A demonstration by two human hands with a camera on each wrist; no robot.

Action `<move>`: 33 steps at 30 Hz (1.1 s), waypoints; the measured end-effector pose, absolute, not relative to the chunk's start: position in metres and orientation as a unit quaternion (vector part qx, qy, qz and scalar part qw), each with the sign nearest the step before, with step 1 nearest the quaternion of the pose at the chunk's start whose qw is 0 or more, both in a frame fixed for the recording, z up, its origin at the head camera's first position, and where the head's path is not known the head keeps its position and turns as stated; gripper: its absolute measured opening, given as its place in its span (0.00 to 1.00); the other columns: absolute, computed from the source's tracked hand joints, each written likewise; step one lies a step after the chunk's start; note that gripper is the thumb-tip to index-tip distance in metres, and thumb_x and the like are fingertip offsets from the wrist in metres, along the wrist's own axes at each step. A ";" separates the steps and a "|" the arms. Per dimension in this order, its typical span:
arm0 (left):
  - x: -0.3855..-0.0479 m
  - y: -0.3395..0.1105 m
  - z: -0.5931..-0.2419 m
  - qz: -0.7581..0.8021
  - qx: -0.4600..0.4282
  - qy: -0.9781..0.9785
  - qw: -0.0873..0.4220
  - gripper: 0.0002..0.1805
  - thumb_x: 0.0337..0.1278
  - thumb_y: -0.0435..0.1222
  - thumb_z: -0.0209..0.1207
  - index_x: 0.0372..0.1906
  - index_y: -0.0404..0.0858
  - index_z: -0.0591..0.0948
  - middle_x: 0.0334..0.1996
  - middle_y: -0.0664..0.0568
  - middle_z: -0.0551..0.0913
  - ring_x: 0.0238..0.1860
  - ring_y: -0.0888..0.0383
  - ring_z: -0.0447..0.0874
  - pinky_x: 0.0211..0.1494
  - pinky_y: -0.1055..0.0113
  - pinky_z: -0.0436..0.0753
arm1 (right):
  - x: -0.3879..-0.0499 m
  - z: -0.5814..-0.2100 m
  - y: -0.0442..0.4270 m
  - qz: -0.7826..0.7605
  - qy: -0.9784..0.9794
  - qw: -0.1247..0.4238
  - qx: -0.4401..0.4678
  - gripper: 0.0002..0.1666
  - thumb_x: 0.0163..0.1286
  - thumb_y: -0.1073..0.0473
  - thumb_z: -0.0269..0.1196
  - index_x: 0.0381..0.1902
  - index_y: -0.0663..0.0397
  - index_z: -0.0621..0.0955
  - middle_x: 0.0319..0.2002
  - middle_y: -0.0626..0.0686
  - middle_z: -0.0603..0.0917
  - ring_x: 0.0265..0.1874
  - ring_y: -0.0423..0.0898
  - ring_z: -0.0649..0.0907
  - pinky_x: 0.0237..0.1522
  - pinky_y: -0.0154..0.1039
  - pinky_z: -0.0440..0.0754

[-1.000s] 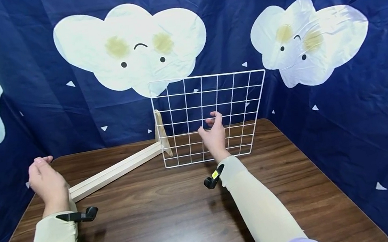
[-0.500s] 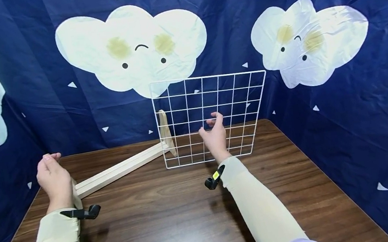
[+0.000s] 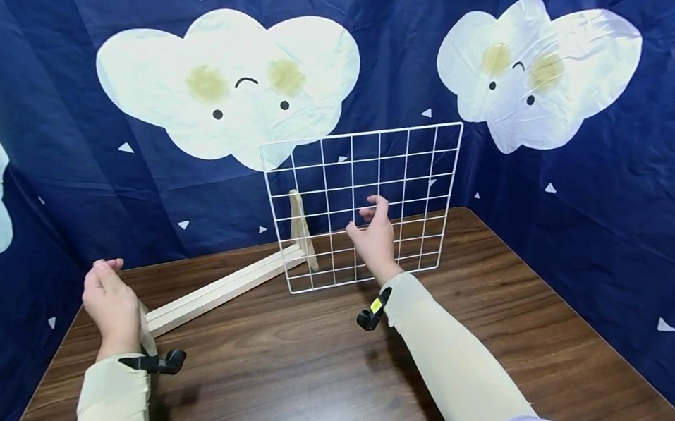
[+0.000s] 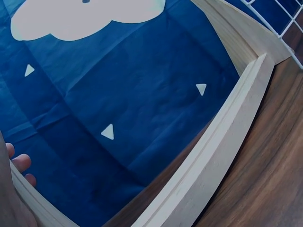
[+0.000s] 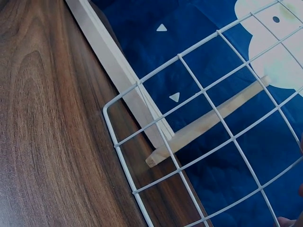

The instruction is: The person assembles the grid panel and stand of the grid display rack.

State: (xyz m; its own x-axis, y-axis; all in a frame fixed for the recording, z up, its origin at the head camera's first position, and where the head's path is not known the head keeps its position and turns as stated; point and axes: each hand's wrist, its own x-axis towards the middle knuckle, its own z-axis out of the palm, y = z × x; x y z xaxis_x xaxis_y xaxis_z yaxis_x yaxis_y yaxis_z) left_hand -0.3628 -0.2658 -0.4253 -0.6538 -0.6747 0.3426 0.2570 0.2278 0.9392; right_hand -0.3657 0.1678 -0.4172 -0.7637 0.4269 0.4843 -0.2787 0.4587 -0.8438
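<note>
At the left, my left hand is curled round the near upright of a pale wooden stand; the left wrist view shows its fingertips behind that upright's edge, with much of the upright hidden by the hand and sleeve. The stand's long grooved rail runs to a far upright, seen through the left squares of a white wire grid. My right hand holds the grid near its middle, thumb and fingers bent at the wires. The grid stands nearly upright on the table.
A brown wood-grain table lies beneath everything. Blue cloth with white clouds and small triangles hangs behind it and on both sides. Black wrist mounts sit at both cuffs.
My left hand has moved right with the wooden stand, and the far upright has slid from the grid's left edge to behind its left squares. The grid and right hand have barely moved.
</note>
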 end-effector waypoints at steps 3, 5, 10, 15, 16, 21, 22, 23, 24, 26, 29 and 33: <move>-0.365 -0.261 -0.425 -0.614 0.146 -0.676 0.381 0.20 0.80 0.50 0.43 0.41 0.47 0.83 0.41 0.64 0.84 0.53 0.64 0.76 0.58 0.75 0.67 | -0.366 -0.417 0.168 0.521 -0.783 0.338 -0.046 0.37 0.58 0.64 0.69 0.64 0.50 0.67 0.50 0.59 0.84 0.50 0.50 0.81 0.51 0.47 0.80; -0.366 -0.257 -0.424 -0.619 0.143 -0.674 0.377 0.20 0.80 0.49 0.43 0.41 0.46 0.83 0.40 0.64 0.83 0.53 0.64 0.77 0.58 0.75 0.67 | -0.365 -0.417 0.167 0.522 -0.783 0.335 -0.046 0.37 0.59 0.64 0.69 0.64 0.50 0.67 0.51 0.61 0.84 0.50 0.51 0.81 0.51 0.47 0.79; -0.371 -0.247 -0.424 -0.626 0.136 -0.671 0.373 0.19 0.80 0.49 0.44 0.40 0.47 0.82 0.40 0.63 0.84 0.51 0.66 0.78 0.59 0.75 0.69 | -0.365 -0.416 0.167 0.522 -0.785 0.330 -0.047 0.38 0.59 0.64 0.69 0.65 0.50 0.66 0.51 0.60 0.83 0.51 0.51 0.81 0.51 0.47 0.80; -0.377 -0.234 -0.425 -0.623 0.125 -0.681 0.365 0.22 0.80 0.50 0.43 0.43 0.42 0.82 0.43 0.59 0.85 0.52 0.65 0.79 0.60 0.74 0.70 | -0.365 -0.416 0.168 0.523 -0.783 0.333 -0.045 0.38 0.59 0.65 0.69 0.65 0.52 0.66 0.50 0.60 0.83 0.50 0.53 0.81 0.49 0.48 0.80; -0.379 -0.232 -0.425 -0.623 0.123 -0.683 0.361 0.22 0.80 0.51 0.42 0.44 0.41 0.82 0.44 0.57 0.85 0.53 0.64 0.79 0.60 0.73 0.70 | -0.365 -0.416 0.168 0.521 -0.784 0.333 -0.046 0.38 0.59 0.64 0.69 0.65 0.51 0.66 0.50 0.59 0.84 0.49 0.53 0.82 0.48 0.47 0.80; -0.384 -0.217 -0.425 -0.629 0.113 -0.687 0.345 0.24 0.80 0.51 0.42 0.46 0.39 0.81 0.48 0.51 0.85 0.55 0.62 0.78 0.61 0.73 0.69 | -0.364 -0.416 0.167 0.519 -0.785 0.336 -0.043 0.37 0.59 0.63 0.69 0.64 0.50 0.66 0.48 0.59 0.84 0.48 0.51 0.81 0.48 0.47 0.80; -0.385 -0.214 -0.425 -0.630 0.111 -0.687 0.345 0.24 0.80 0.51 0.42 0.46 0.38 0.81 0.48 0.50 0.85 0.55 0.62 0.78 0.61 0.73 0.69 | -0.364 -0.416 0.167 0.519 -0.784 0.337 -0.041 0.37 0.59 0.63 0.69 0.64 0.50 0.66 0.49 0.59 0.84 0.48 0.51 0.81 0.48 0.47 0.80; -0.386 -0.212 -0.425 -0.630 0.108 -0.687 0.346 0.24 0.80 0.51 0.42 0.47 0.37 0.81 0.48 0.49 0.85 0.55 0.62 0.78 0.61 0.73 0.69 | -0.364 -0.416 0.167 0.519 -0.784 0.338 -0.039 0.37 0.59 0.63 0.69 0.64 0.50 0.66 0.49 0.60 0.84 0.48 0.51 0.81 0.48 0.47 0.80; -0.386 -0.209 -0.424 -0.631 0.105 -0.686 0.347 0.25 0.80 0.50 0.42 0.47 0.35 0.81 0.48 0.48 0.84 0.55 0.61 0.78 0.61 0.73 0.70 | -0.364 -0.417 0.167 0.519 -0.783 0.340 -0.037 0.37 0.59 0.64 0.69 0.64 0.51 0.66 0.48 0.60 0.84 0.48 0.52 0.82 0.49 0.48 0.80; -0.389 -0.204 -0.425 -0.636 0.101 -0.682 0.347 0.25 0.80 0.50 0.42 0.47 0.34 0.81 0.47 0.48 0.84 0.55 0.61 0.79 0.62 0.72 0.70 | -0.364 -0.417 0.167 0.518 -0.783 0.343 -0.036 0.37 0.58 0.64 0.69 0.64 0.51 0.66 0.48 0.61 0.84 0.48 0.53 0.82 0.49 0.48 0.80; -0.393 -0.197 -0.426 -0.641 0.094 -0.680 0.343 0.24 0.80 0.50 0.43 0.46 0.36 0.81 0.47 0.49 0.84 0.55 0.61 0.79 0.62 0.72 0.71 | -0.364 -0.417 0.167 0.516 -0.782 0.347 -0.039 0.37 0.58 0.65 0.69 0.63 0.51 0.67 0.47 0.61 0.84 0.48 0.55 0.82 0.49 0.49 0.80; -0.397 -0.187 -0.427 -0.642 0.089 -0.683 0.338 0.25 0.80 0.51 0.42 0.47 0.35 0.81 0.48 0.47 0.84 0.56 0.59 0.78 0.62 0.72 0.70 | -0.364 -0.417 0.167 0.512 -0.784 0.349 -0.043 0.37 0.57 0.65 0.69 0.63 0.52 0.67 0.46 0.59 0.84 0.47 0.56 0.83 0.47 0.49 0.80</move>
State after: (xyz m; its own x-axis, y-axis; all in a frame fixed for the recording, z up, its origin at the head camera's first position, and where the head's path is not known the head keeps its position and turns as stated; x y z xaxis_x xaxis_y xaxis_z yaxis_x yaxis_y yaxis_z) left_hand -0.3973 -0.1874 -0.4271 -0.7559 -0.5548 0.3475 0.3122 0.1611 0.9363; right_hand -0.3641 0.1669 -0.4166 -0.7532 0.4243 0.5027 -0.2905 0.4712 -0.8328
